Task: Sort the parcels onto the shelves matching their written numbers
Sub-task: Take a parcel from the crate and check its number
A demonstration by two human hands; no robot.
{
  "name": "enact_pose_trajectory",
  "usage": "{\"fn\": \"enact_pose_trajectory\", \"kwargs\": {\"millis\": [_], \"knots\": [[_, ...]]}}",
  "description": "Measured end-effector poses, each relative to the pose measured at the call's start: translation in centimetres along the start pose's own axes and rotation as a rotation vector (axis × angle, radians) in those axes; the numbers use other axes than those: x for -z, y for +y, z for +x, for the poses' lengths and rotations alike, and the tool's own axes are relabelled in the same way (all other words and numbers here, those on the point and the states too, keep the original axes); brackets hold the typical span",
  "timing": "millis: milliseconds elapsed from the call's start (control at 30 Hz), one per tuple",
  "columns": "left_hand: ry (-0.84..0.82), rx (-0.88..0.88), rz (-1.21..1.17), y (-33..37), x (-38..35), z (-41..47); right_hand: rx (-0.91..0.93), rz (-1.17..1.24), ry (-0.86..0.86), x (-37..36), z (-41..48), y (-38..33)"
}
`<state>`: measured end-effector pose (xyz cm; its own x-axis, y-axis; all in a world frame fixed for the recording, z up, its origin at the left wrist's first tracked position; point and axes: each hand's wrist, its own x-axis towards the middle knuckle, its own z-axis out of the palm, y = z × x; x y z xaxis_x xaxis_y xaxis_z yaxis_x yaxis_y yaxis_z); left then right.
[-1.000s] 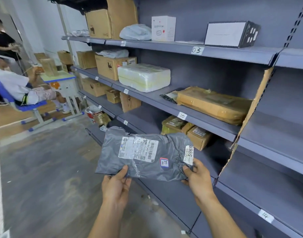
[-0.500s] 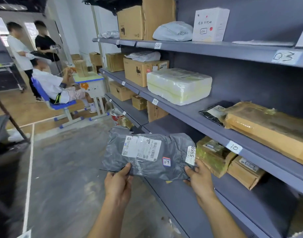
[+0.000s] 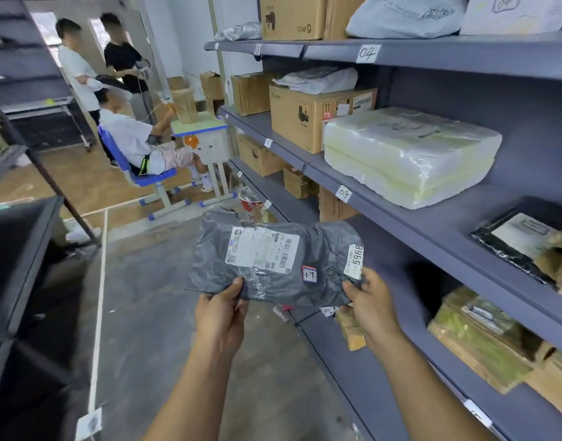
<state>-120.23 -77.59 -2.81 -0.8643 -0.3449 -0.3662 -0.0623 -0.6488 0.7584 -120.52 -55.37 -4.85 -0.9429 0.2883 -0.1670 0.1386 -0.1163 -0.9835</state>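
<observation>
Grey parcel held in both hands beside the shelving

The grey parcel (image 3: 273,262) hangs in the aisle, below and to the left of the 09 tag (image 3: 343,194) on the shelf edge (image 3: 400,224). The left hand (image 3: 221,316) pinches its near left edge, thumb on top. The right hand (image 3: 367,310) grips its near right corner. The parcel's small sticker (image 3: 309,274) reads 14. Above and to the right of the 09 tag lies a pale plastic-wrapped package (image 3: 407,157). A cardboard box (image 3: 305,119) stands above and to the tag's left. The 04 tag (image 3: 367,53) sits on the shelf higher up.
</observation>
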Motion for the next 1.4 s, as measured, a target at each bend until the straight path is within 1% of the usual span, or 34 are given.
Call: {"fn": "enact_pose_trajectory", "kwargs": {"millis": [233,433,600,833,1133,1267,1400], "knots": [[-0.042,0.054,-0.073,2.4,0.1,11.0,0.003,0.012,0.039,-7.5,5.9,0.5],[-0.081,0.109,-0.049,6.1,-0.5,21.0,-0.022,-0.012,0.148,-14.9,11.5,0.5],[-0.103,0.147,-0.024,7.8,-1.6,27.0,-0.041,-0.053,0.228,-19.1,14.7,1.2],[-0.142,0.232,0.026,7.4,-3.6,34.9,-0.120,0.000,0.292,-21.7,20.3,2.1],[-0.161,0.289,0.106,4.9,-8.4,45.0,-0.190,-0.005,0.382,-23.4,30.3,4.3],[-0.169,0.313,0.128,4.1,-10.8,48.7,-0.238,0.039,0.399,-24.0,34.1,4.2],[-0.196,0.338,0.179,3.0,-12.5,51.6,-0.261,0.000,0.459,-24.0,36.5,4.2]]}}
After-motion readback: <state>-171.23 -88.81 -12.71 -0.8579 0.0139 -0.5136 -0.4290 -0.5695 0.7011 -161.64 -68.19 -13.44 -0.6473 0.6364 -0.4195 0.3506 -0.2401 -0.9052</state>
